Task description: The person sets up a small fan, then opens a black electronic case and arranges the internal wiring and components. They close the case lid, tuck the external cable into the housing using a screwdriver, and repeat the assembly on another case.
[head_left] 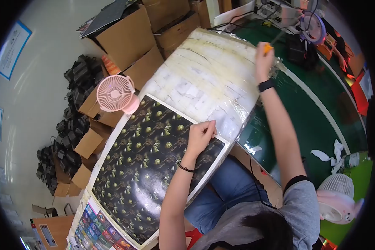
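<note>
My right hand, with a black band at the wrist, is raised at the far right end of the table. It is closed around an orange-handled tool whose thin grey shaft or blade points up and right; its exact kind is unclear. My left hand rests closed at the upper right edge of a black patterned sheet. Its fingers are curled, and anything in them is hidden. Beyond the sheet, a white padded surface under wrinkled clear film covers the table's far part.
A pink clip fan stands at the table's left edge. Cardboard boxes and black adapters are piled left. A green surface lies right, with a purple fan, another pink fan and crumpled tissue.
</note>
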{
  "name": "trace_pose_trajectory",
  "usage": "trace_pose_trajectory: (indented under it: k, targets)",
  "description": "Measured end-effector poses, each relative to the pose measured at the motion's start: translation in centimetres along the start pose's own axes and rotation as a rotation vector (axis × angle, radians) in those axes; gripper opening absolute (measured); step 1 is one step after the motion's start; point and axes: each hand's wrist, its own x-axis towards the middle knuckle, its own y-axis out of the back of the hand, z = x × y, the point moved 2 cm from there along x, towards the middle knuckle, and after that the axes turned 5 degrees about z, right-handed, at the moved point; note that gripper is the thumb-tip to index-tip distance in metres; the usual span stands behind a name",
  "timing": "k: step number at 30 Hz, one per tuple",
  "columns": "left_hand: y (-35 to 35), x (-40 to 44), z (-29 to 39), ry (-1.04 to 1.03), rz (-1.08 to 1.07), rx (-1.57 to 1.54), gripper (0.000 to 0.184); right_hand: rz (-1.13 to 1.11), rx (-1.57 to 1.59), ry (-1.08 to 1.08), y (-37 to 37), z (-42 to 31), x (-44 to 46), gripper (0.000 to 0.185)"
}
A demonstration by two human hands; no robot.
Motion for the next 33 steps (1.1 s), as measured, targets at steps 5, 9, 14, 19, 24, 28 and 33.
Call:
trace_pose_trajectory:
  k: [5,9,14,19,24,28,33]
  targets:
    - [-0.2,0.3,0.0,-0.007,0.031,0.011,0.041,0.192,-0.583,0.497,7.9,5.8,14.4,0.031]
    - [-0.2,0.4,-0.4,0.003,0.032,0.037,0.039,-0.114,-0.756,-0.101,13.6,14.6,22.2,0.056]
    - [0.0,0.5,-0.3,-0.042,0.068,0.063,0.036,-0.333,-0.582,-0.281,16.1,20.8,25.5,0.057]
    - [0.3,0.5,-0.4,-0.074,0.066,0.016,0.041,-0.176,-0.826,0.076,15.2,14.3,22.1,0.056]
    - [0.4,0.1,0.0,-0.151,0.129,0.041,0.043,-0.024,-0.918,0.041,11.6,5.2,16.0,0.052]
    - [0.5,-0.1,0.0,-0.148,0.186,0.030,0.043,-0.046,-0.809,0.127,9.5,2.2,13.6,0.053]
    - [0.8,-0.8,0.2,-0.093,0.473,0.017,0.043,-0.225,-0.545,0.247,5.6,-7.3,5.8,0.035]
